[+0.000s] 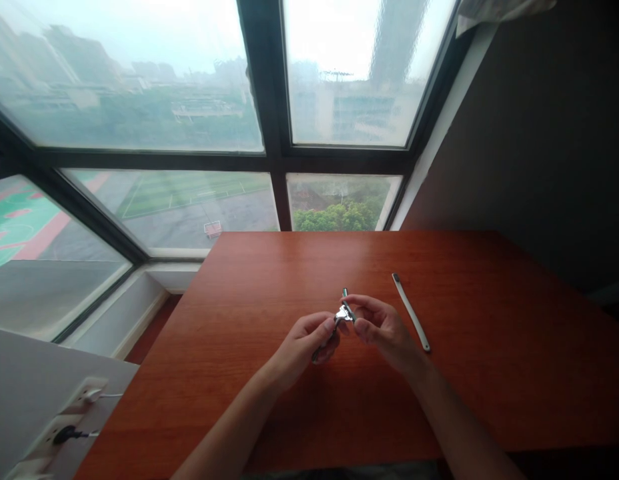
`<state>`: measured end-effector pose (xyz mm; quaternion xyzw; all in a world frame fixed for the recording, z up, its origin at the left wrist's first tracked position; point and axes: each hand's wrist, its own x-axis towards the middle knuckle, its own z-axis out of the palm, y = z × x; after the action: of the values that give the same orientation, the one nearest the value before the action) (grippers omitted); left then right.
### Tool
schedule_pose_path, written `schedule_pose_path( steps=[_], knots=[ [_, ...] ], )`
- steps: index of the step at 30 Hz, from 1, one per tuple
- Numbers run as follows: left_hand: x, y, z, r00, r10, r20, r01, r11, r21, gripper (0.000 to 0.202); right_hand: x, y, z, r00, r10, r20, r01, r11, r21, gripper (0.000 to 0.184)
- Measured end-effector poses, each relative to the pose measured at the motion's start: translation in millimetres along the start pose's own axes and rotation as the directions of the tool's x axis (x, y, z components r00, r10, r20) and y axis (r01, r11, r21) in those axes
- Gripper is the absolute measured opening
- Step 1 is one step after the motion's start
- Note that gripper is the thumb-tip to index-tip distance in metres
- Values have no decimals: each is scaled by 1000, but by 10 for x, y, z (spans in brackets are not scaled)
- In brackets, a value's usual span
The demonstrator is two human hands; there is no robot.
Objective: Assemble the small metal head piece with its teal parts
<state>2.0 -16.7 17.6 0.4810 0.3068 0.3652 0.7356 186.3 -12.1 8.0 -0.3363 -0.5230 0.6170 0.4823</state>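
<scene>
Fingers, L hand (300, 347): thumb + fingers pressed tog. on handle of metal tool (342, 313), firm pinch.
Fingers, R hand (382, 327): thumb + index look to be pinching slim bar (345, 293) at tool's head; other fingertips partly hidden, can't tell exact contact.
Metal tool: btwn my hands, over tabletop (224, 333); from L fingers its head lies up & to the R, from R fingers just L. Prob. a razor, too small to be sure.
Long axis: handle slants low L to upper R; bar sits crosswise at head, tilted, top end poking past R index twd window (269, 87).
Nearer hand: both on it; R at head, L at handle.
Height: can't tell if hands touch wood.
Pale stick (412, 313): flat on tabletop, R of R hand, apart; dark tip at far end, slants far-L to near-R, near end by R wrist.
Edges: far edge under window, well apart from hands; L edge slants out past L forearm (229, 420); near edge below forearms; R side dark, hard to read.
Room: wood runs wide ahead & L; R is tightest, I'd say, w/ pale stick close.
Wall sockets (45, 443): low L, plugs in, beyond L edge.
</scene>
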Motion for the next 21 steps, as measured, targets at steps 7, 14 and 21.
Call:
schedule_pose_path(
  steps=[7, 14, 21],
  knots=[
    [5, 0, 6, 1000, 1, -14, -1, 1000, 6, 35, 6, -20, 11, 1000, 3, -12, -3, 1000, -9, 42],
    [16, -15, -34, 1000, -12, 11, 12, 1000, 18, 36, 2, -4, -9, 1000, -21, -11, 21, 999, -43, 43],
    [20, -23, -48, 999, 21, 48, -21, 1000, 6, 32, 0, -11, -16, 999, -35, 5, 36, 998, -57, 39]
  ],
)
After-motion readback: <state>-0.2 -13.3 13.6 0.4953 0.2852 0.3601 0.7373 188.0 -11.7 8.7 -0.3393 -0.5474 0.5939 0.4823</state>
